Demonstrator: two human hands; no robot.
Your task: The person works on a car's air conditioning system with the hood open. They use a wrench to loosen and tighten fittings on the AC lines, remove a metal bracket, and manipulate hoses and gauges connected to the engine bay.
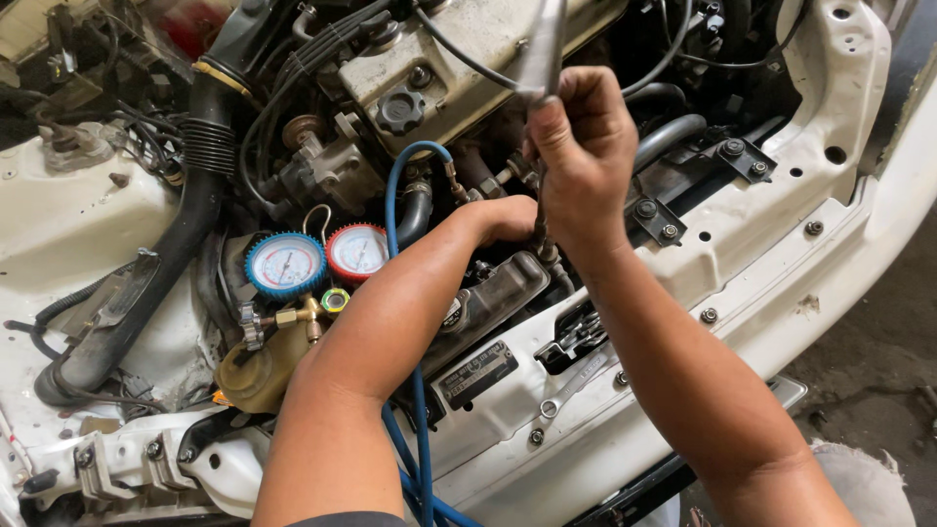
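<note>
Steel tool [544, 44] stood nearly upright at top centre, its long axis running up out of frame, clamped in the right hand [584, 156]. Just below and left, the left hand [508, 217] reached down into the engine bay [468, 49]; its grip was hidden, so I couldn't tell.

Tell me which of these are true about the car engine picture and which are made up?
1. The right hand grips a grey metal tool. True.
2. Both round gauges are blue. False: one gauge is blue, the other gauge is red.
3. A spanner lies on the white front panel. True.
4. The left hand rests on the spanner. False: it reaches down into the engine bay, beside the blue hose.
</note>
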